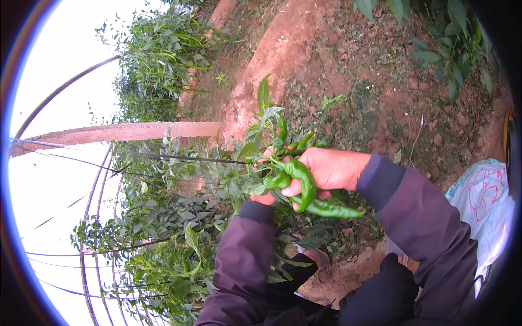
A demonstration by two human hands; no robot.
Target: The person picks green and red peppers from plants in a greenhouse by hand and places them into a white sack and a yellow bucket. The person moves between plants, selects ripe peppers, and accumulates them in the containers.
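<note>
My right hand (328,169) is closed around several long green chili peppers (304,181). One curved pepper lies over its fingers, and a straighter pepper (334,210) sticks out below the hand. Leaves and stems of a pepper plant (248,185) cover most of my left hand (264,198). Its fingers show among the stems just left of the right hand, curled at the leafy pepper branch (267,126). More small peppers (306,140) poke out above the right hand.
A pale post (179,129) and dark strings (195,159) stand close by on the left. More pepper plants (163,53) grow beyond the post and at the upper right. Reddish soil (367,81) lies ahead. A white woven sack (483,203) sits by my right arm.
</note>
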